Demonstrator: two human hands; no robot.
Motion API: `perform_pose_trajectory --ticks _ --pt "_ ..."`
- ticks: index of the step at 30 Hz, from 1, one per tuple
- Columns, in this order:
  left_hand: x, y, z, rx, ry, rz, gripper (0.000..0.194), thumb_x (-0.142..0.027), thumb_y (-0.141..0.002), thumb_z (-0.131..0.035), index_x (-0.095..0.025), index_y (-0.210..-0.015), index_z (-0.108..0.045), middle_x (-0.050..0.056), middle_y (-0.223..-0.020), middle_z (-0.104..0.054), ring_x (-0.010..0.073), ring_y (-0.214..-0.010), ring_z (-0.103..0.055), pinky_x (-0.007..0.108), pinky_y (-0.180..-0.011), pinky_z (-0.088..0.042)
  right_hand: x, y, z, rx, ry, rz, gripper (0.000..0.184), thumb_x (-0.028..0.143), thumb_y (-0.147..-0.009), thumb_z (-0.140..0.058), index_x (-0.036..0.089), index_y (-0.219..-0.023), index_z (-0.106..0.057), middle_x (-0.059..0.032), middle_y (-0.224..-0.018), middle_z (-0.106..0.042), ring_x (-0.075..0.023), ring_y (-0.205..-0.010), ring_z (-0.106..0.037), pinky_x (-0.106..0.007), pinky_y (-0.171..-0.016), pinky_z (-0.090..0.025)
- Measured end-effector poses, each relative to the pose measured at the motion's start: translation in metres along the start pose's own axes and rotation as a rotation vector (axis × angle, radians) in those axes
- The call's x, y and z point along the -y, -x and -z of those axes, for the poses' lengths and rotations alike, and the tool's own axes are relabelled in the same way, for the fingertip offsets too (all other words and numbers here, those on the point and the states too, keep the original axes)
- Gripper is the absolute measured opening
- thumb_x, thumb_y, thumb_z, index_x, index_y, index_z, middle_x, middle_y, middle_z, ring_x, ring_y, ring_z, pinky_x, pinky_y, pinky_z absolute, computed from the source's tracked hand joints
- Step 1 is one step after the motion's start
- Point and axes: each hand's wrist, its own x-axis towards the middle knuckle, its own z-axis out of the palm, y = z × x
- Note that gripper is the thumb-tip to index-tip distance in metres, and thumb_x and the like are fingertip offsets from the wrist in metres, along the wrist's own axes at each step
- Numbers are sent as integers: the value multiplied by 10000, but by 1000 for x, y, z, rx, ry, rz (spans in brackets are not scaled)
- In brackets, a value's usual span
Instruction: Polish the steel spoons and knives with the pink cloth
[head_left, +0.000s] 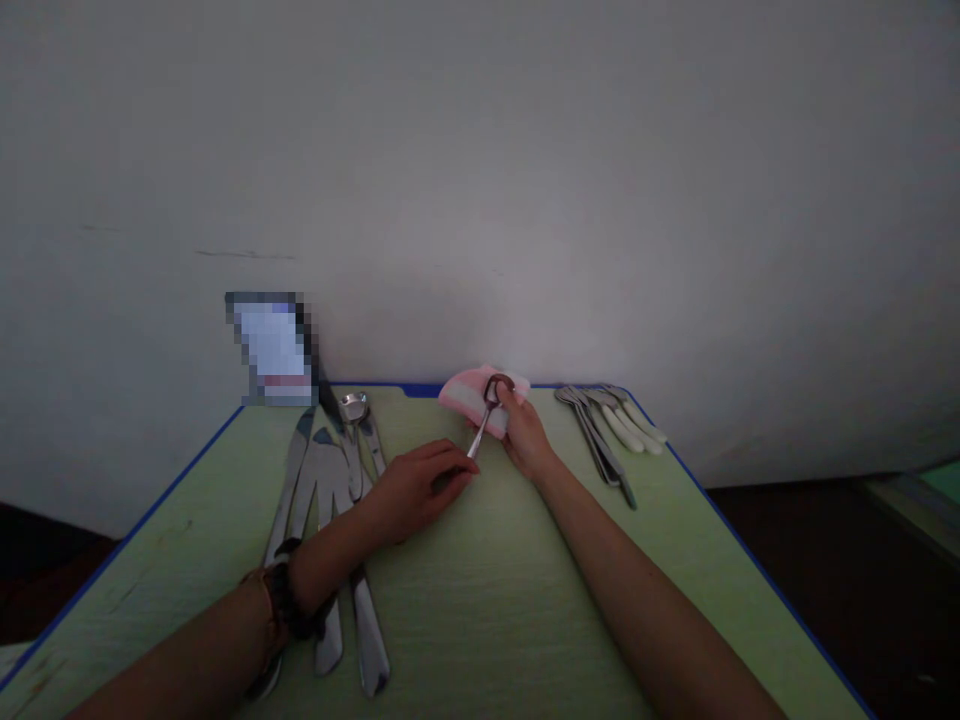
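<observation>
My left hand (424,488) pinches the handle end of a metal spoon (481,432) above the middle of the table. Around the spoon's bowl, my right hand (525,430) holds a pink and white cloth (469,392), its thumb resting on the bowl. Beneath and beside my left forearm lie several large metal serving utensils (371,640), partly covered by the arm. A small ladle-like bowl (354,406) shows at their far end. To the right of my right hand is a pile of metal spoons (592,430), with white-handled cutlery (626,425) next to it.
The light green table (480,620) has a blue edge and stands against a grey wall (525,200). A pixelated device with a lit screen (274,345) leans at the back left corner. Dark floor (795,560) shows to the right.
</observation>
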Motion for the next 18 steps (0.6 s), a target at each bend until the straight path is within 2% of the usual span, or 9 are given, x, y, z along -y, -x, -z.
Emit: perform_pose_trajectory --ticks 5,7,11,18 --pt "-2 0 1 101 -15 10 104 -232 -852 -498 -196 -889 -589 4 -821 -586 119 -691 -540 219 -652 -419 -4 -1 3 30 108 26 268 390 -709 -664 166 -856 -665 -8 -783 -694 -144 -687 -621 -308 -700 -543" --pt "-3 1 2 119 -34 56 85 -260 -805 -559 -197 -859 -545 -21 -754 -553 114 -631 -510 218 -600 -394 -5 -2 4 45 133 47 258 383 -707 -663 166 -847 -666 2 -762 -684 -133 -675 -607 -293 -699 -538" --pt "-1 3 0 105 -22 188 188 -288 -746 -610 -207 -823 -458 -65 -656 -509 109 -557 -470 209 -524 -334 -5 -1 3 49 120 57 238 389 -717 -645 172 -815 -659 10 -727 -667 -127 -627 -593 -289 -661 -542" --pt "5 3 -5 52 -14 174 96 -265 -782 -535 -206 -761 -462 -58 -641 -513 105 -551 -461 206 -522 -326 -3 2 2 61 200 70 238 406 -731 -634 172 -768 -655 2 -688 -654 -131 -572 -576 -291 -611 -537"
